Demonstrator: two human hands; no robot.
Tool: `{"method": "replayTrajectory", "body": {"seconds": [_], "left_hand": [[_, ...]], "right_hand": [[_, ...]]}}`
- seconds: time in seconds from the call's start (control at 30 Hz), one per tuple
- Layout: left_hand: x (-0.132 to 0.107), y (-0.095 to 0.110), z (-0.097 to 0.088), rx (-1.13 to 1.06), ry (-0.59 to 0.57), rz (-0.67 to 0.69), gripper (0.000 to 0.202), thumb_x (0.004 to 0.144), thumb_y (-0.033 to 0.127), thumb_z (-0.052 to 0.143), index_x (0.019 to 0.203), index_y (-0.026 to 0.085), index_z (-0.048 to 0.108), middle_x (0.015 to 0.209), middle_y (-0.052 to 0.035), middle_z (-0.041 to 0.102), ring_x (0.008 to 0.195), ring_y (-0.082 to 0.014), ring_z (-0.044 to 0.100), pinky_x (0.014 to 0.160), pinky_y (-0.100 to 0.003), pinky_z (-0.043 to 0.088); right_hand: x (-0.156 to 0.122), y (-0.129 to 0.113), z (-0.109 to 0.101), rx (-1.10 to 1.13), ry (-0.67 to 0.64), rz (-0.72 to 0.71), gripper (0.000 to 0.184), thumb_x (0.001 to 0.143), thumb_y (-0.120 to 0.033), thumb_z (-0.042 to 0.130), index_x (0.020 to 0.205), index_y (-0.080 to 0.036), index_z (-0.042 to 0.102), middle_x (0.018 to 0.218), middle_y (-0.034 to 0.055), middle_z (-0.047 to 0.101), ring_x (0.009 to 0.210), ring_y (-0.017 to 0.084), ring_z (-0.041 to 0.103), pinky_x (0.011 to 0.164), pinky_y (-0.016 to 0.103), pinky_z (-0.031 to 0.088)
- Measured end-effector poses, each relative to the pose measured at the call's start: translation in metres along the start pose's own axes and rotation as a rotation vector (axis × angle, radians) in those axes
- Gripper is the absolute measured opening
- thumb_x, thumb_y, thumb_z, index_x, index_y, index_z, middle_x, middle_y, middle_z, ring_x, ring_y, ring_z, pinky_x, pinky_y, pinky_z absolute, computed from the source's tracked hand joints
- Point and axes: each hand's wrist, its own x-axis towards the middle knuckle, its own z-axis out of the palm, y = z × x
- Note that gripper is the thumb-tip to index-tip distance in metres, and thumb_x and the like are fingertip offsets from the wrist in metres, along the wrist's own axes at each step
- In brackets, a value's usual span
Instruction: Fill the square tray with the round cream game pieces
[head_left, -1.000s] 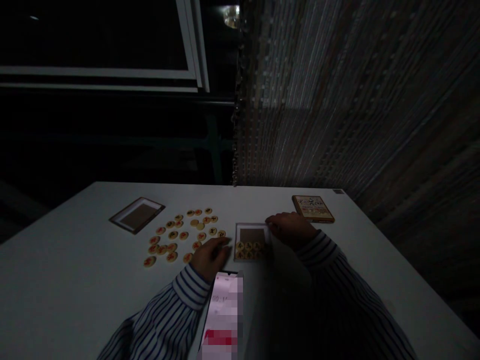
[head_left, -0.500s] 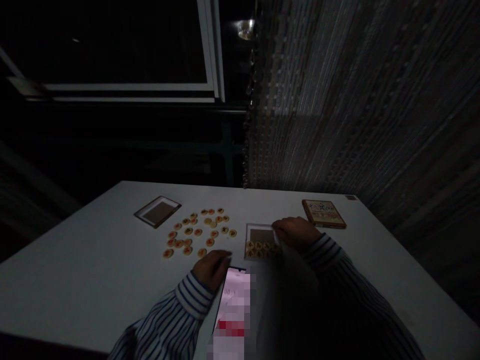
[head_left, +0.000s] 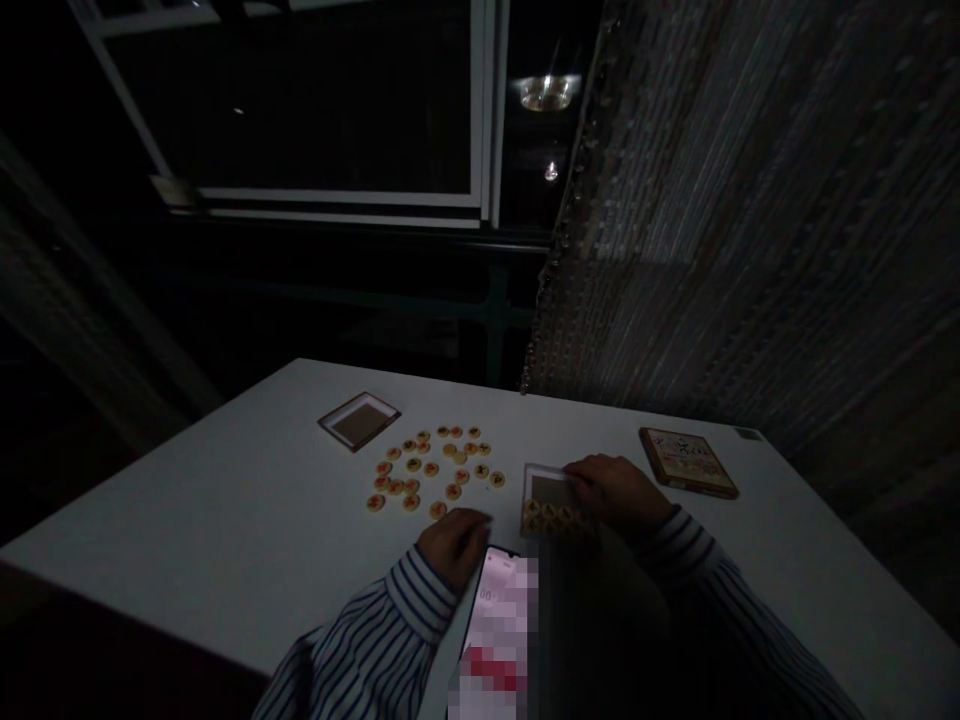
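Observation:
The scene is dim. Several round yellow game discs (head_left: 431, 467) with red or black marks lie scattered on the white table (head_left: 225, 520). My left hand (head_left: 454, 543) rests knuckles-up on the table just below them, beside a lit phone (head_left: 496, 630); its fingers are curled and what they hold, if anything, is hidden. My right hand (head_left: 615, 490) lies on the right edge of a small open box tray (head_left: 546, 495), fingers bent over its rim. A row of discs fills the tray's near part.
A second shallow tray (head_left: 358, 420) lies at the far left of the discs. A printed box lid (head_left: 688, 461) sits at the far right. Behind the table are a dark window and a bead curtain (head_left: 712, 200). Table edges run close on the left and right.
The view has swung left and down, shifting everything rightward in the picture. My left hand has drawn back from the discs toward the phone. My right hand stays on the tray.

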Motion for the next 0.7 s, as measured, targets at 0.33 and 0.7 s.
{"method": "replayTrajectory", "body": {"seconds": [0.33,0.7], "left_hand": [[0.002,-0.002,-0.034,0.036,-0.007,-0.037,0.023,0.076,0.021,0.04,0.091,0.018,0.057,0.085,-0.0054,0.062,0.08,-0.0131,0.057,0.072,-0.026,0.046],[0.031,-0.047,-0.078,0.228,0.138,-0.246,0.026,0.072,0.034,0.043,0.085,0.018,0.06,0.082,-0.004,0.064,0.069,-0.0143,0.059,0.065,-0.026,0.047]], "right_hand": [[0.012,-0.008,0.004,0.031,0.108,-0.022,0.028,0.08,-0.026,0.033,0.091,-0.018,0.058,0.088,0.0045,0.061,0.081,0.015,0.053,0.073,0.028,0.037],[0.053,-0.027,-0.012,-0.003,-0.018,-0.094,0.03,0.079,-0.028,0.035,0.096,-0.018,0.057,0.094,0.0064,0.06,0.087,0.017,0.052,0.078,0.029,0.035]]}}
